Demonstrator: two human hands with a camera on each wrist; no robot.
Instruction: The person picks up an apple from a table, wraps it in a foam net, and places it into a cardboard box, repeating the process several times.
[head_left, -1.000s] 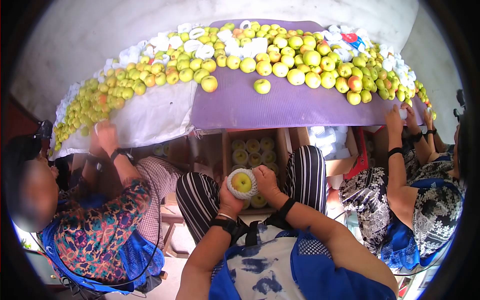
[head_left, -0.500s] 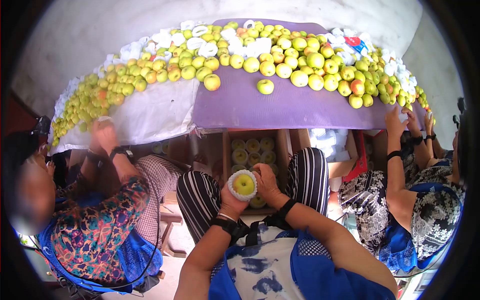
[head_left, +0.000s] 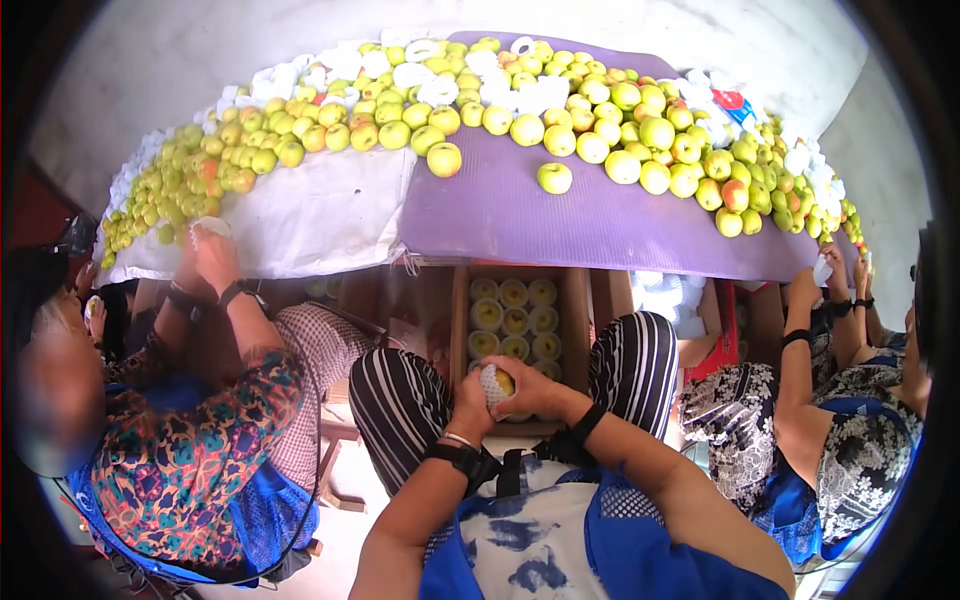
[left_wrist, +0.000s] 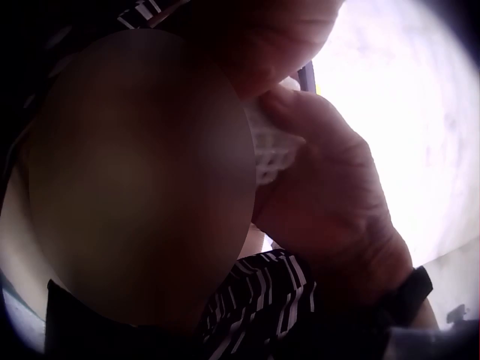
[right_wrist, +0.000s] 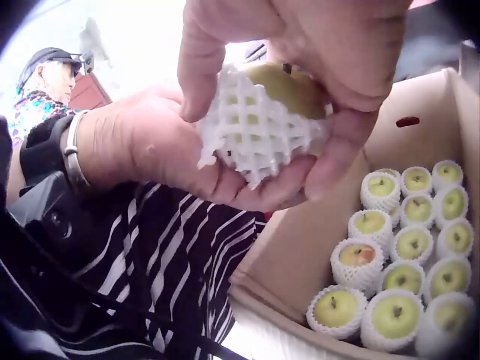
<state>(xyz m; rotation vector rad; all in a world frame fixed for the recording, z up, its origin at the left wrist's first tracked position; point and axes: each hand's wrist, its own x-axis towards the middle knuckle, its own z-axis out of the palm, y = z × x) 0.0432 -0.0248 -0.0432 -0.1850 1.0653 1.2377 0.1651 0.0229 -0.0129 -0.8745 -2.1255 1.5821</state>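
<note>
A green apple [right_wrist: 289,90] in a white foam net [right_wrist: 255,131] lies between both hands, over the lap. My left hand [right_wrist: 142,142] cups it from below, its fingers under the net. From above, my right hand [right_wrist: 330,45] grips the apple, thumb and fingers curled round its sides. In the head view my left hand [head_left: 472,402] and right hand [head_left: 535,388] meet round the netted apple [head_left: 496,386], just before an open carton [head_left: 459,330]. The left wrist view is dark and partly blurred; part of the white net [left_wrist: 271,154] shows there beside the fingers.
Loose apples [head_left: 555,178] and white foam nets lie heaped on a table with a purple mat [head_left: 480,220]. The carton holds rows of netted apples [right_wrist: 397,315]. Another box with white nets [head_left: 668,295] stands right. People sit on both sides, working with their hands.
The netted apple has tilted from facing up to lying on its side, and my right hand has closed over it. The head view has shifted slightly.
</note>
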